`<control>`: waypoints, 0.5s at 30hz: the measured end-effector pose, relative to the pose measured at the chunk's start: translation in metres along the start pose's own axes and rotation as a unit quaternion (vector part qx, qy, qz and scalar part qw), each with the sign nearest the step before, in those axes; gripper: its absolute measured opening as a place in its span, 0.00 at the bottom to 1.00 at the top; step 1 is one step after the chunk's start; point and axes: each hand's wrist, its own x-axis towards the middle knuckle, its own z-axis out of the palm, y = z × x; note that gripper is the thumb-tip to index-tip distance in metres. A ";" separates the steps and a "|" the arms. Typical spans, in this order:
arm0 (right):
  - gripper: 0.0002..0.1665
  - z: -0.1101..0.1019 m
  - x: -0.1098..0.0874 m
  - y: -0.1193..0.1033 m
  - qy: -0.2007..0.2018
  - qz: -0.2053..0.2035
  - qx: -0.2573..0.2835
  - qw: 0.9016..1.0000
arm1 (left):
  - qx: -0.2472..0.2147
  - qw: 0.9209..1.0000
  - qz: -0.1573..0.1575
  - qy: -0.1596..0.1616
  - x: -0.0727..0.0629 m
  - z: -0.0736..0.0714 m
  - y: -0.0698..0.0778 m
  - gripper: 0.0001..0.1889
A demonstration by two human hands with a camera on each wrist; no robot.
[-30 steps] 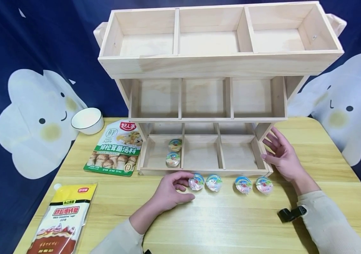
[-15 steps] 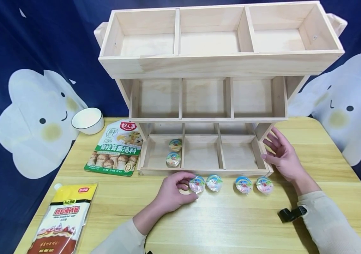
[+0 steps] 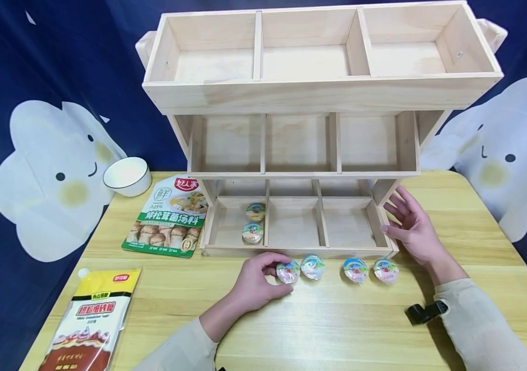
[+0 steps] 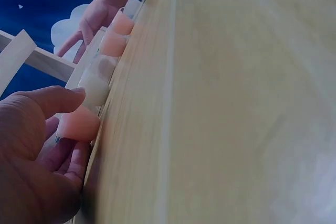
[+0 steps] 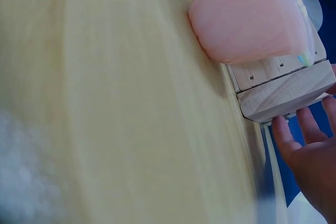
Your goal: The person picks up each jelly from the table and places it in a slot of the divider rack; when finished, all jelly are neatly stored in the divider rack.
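In the head view, my left hand (image 3: 260, 286) curls its fingers and thumb around the leftmost jelly cup (image 3: 288, 271), in front of the wooden shelf's bottom tray (image 3: 235, 252). The left wrist view shows this pink cup (image 4: 79, 124) between the fingers and thumb. To its right stands a whitish jelly cup (image 3: 312, 267), then two pinkish ones, a jelly cup (image 3: 355, 270) and another jelly cup (image 3: 386, 270). My right hand (image 3: 413, 234) rests its fingertips against the tray's right outer side; the right wrist view shows these fingers (image 5: 310, 127) loosely bent at the wooden end.
Two jelly cups, one upper (image 3: 256, 212) and one lower (image 3: 253, 233), sit in the tray's left compartment. The wooden shelf (image 3: 319, 95) rises behind in three tiers. On the left are a white bowl (image 3: 127, 176), a green-white soup pouch (image 3: 166, 216) and a sugar bag (image 3: 91, 319).
My left hand has slid slightly to the right, its index finger and thumb now further around the leftmost jelly cup. The right hand has stayed at the tray's side.
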 end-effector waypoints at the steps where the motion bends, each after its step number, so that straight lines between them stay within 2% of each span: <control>1: 0.60 0.000 0.000 0.000 -0.001 -0.001 0.001 1.000 | 0.002 1.000 0.003 0.000 0.000 0.000 0.000 0.25; 7: 0.60 0.001 0.001 -0.002 -0.004 -0.004 0.001 1.000 | 0.007 1.000 0.020 0.005 0.000 0.002 -0.001 0.24; 15: 0.60 0.002 0.001 -0.002 -0.004 -0.001 0.004 1.000 | -0.021 1.000 0.017 0.007 -0.001 0.003 0.001 0.24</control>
